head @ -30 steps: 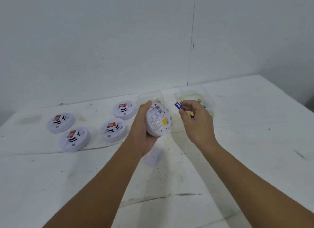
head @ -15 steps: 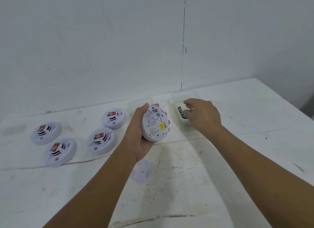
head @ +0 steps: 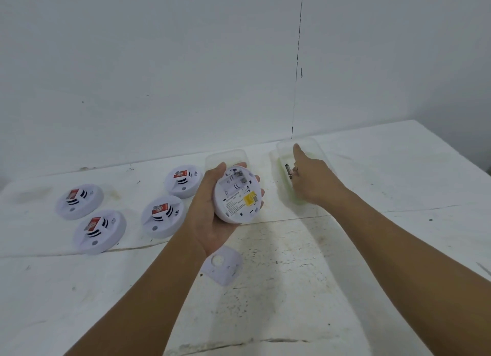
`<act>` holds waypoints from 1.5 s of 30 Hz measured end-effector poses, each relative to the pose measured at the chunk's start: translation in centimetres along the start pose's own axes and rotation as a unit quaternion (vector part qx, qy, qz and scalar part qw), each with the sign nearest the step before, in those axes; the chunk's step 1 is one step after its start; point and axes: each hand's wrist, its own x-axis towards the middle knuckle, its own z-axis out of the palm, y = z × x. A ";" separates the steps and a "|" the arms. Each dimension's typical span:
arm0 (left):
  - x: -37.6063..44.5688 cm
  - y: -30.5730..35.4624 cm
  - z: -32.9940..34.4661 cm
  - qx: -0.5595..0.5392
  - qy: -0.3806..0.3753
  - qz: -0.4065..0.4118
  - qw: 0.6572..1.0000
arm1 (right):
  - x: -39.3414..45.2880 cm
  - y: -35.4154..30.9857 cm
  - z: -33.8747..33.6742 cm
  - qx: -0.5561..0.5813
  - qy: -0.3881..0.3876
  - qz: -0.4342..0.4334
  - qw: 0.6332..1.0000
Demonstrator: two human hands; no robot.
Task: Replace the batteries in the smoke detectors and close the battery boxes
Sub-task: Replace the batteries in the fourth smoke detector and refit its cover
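- Table (head: 372,249): white, worn and stained, with dark cracks across the top; it stands against a white wall (head: 159,63).
- Left hand (head: 212,217): raised above the table, palm up, fingers wrapped round one smoke detector (head: 236,193). The unit is held back side up; its open battery compartment (head: 236,180) faces the camera, and a yellow label sits lower on the back.
- Right hand (head: 313,180): reaching into the right clear tray (head: 316,148) at the far edge of the table, forefinger extended, the other fingers curled down at a dark battery (head: 288,171) lying in the tray. Whether the fingers grip the battery cannot be told.
- Four further smoke detectors on the table to the left, face up, each with a red label: far left (head: 79,201), front left (head: 99,232), centre (head: 162,216), rear (head: 183,181). The front-left and far-left units lie just beside each other.
- Second clear tray (head: 225,155): behind the held detector, partly hidden; contents not discernible.
- Detached cover (head: 221,265): white plate with a round hole, flat on the table below the left wrist.
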 end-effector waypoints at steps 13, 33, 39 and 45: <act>-2.4 2.5 -3.5 -0.018 0.039 0.048 0.998 | -1.0 -1.5 1.5 -0.016 0.186 -0.068 0.980; -1.6 5.0 -7.5 -0.036 0.028 0.061 0.997 | 1.9 -8.9 4.1 -0.069 -0.011 -0.139 0.988; -1.1 5.0 -8.3 -0.039 0.038 0.055 0.997 | 3.1 -10.9 5.1 -0.164 -0.095 -0.142 0.972; -1.0 5.0 -8.4 -0.024 0.019 0.064 0.997 | 4.0 -11.9 7.1 -0.215 -0.062 -0.145 0.964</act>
